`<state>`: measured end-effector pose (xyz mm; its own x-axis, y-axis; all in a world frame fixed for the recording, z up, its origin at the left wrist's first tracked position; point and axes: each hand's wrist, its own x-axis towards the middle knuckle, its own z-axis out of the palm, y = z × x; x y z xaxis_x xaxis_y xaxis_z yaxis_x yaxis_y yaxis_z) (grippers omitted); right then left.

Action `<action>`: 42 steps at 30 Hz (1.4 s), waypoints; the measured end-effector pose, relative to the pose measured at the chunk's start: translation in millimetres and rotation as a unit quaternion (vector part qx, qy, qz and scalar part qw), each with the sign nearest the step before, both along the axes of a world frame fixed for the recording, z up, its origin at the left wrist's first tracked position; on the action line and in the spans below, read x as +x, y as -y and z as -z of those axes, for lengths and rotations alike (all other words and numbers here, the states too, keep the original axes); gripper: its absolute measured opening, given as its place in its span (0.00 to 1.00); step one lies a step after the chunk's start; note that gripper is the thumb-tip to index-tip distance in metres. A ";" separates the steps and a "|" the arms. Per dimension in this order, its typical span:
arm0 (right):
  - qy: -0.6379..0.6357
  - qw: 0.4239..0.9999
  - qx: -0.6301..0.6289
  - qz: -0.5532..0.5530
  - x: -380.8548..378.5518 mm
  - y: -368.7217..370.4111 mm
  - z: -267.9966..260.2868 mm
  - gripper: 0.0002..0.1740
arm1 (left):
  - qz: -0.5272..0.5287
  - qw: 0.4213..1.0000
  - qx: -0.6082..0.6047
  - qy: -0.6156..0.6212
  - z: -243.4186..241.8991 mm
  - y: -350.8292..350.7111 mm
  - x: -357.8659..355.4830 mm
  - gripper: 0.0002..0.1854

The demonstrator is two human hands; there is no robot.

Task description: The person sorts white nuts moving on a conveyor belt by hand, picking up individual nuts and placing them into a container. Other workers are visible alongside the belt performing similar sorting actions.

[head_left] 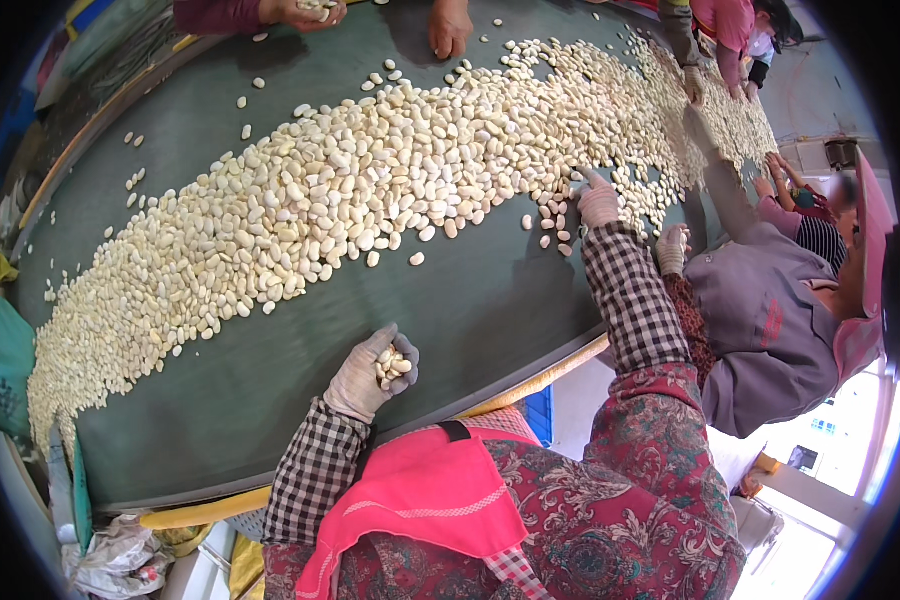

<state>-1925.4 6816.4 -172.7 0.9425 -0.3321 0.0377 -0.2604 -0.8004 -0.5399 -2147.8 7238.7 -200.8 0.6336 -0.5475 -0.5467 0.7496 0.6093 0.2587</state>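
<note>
A long bed of white beans (pixel 360 172) lies along a dark green belt (pixel 270 360). My left hand (pixel 373 373), in a whitish work glove, is curled palm up over the belt near its front edge and holds several beans (pixel 393 367). My right hand (pixel 598 199), gloved too, reaches to the near edge of the bean bed with its index finger extended among the beans. A few loose beans (pixel 555 217) lie just left of it. Whether the right hand grips a bean cannot be told.
Across the belt are a co-worker's bare hand (pixel 450 28) and another hand holding beans (pixel 313 12). A co-worker in a grey smock (pixel 757 315) stands close on my right, with more people beyond. A green sack (pixel 0 352) is at the far left. Yellow padding (pixel 206 508) lines the near edge.
</note>
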 end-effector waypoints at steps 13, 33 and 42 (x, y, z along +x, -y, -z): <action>0.106 0.983 0.106 0.102 10.5 25.6 -8.6 0.14 | -0.050 0.998 0.039 -0.001 2.1 -60.0 -36.3 0.20; -0.126 0.962 -0.239 0.044 56.7 22.1 16.4 0.24 | -0.043 0.998 0.029 0.024 13.1 -111.2 -41.1 0.19; -0.103 0.963 -0.193 -0.155 8.4 -108.8 13.5 0.18 | -0.079 0.996 0.036 0.016 11.1 -143.0 -64.1 0.18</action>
